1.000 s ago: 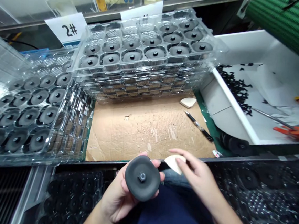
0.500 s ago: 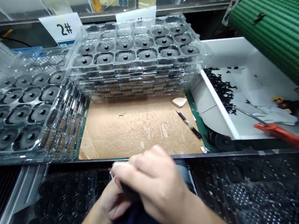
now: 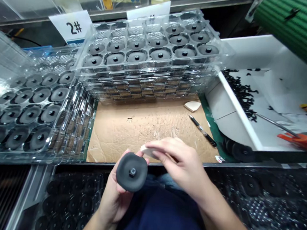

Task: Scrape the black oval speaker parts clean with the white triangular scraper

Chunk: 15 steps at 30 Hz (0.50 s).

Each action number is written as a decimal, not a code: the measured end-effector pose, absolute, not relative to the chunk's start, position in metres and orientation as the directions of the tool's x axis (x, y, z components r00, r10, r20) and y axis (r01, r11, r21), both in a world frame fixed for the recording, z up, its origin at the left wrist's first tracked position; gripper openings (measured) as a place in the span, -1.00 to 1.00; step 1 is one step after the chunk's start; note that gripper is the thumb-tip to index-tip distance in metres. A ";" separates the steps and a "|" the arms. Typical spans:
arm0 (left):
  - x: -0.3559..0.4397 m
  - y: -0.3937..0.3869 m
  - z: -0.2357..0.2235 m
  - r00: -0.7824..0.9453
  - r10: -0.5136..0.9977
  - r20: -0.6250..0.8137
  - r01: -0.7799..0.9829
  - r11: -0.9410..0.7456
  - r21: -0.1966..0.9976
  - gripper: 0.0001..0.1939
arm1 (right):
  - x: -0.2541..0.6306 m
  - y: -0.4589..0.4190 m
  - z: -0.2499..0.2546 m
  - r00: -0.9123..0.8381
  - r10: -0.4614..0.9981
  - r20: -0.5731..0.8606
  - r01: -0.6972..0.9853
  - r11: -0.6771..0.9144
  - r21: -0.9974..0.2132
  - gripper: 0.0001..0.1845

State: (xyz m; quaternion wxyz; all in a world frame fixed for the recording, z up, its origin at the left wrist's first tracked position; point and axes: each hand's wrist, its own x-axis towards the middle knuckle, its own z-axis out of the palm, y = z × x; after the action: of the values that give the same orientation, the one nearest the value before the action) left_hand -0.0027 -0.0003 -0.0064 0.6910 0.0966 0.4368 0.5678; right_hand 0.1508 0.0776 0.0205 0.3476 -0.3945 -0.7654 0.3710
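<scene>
Far-left sign: we read "2#"
Right sign: partly hidden
Left hand: holds black disc
Right hand: pinches white wedge

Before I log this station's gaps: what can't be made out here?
Head view:
Underside of black disc: turned away, left hand behind.
Held white wedge: partly covered by right hand.
Number on right sign: obscured by clear tray.
Orange tool handle: end cut off by right edge.
</scene>
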 end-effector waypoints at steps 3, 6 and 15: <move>-0.009 0.002 0.002 0.029 0.868 -0.496 -0.747 0.349 0.566 -0.44 | 0.160 0.074 -0.021 -0.348 0.934 0.081 0.437 0.238 -0.868 -0.78; -0.011 0.006 0.005 0.066 0.861 -0.504 -0.766 0.367 0.528 -0.44 | 0.162 0.063 -0.057 -0.334 0.942 0.045 0.481 0.211 -0.851 -0.79; 0.002 0.011 0.009 0.035 0.840 -0.542 -0.729 0.392 0.561 -0.44 | 0.148 0.064 0.034 -0.242 0.898 0.367 0.366 0.434 -0.823 -0.73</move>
State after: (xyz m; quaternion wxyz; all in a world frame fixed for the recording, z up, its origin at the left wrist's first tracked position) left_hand 0.0017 0.0108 0.0093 0.7164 0.0650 0.4278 0.5473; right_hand 0.1475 0.0639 0.0338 0.4355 -0.4352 -0.7264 0.3056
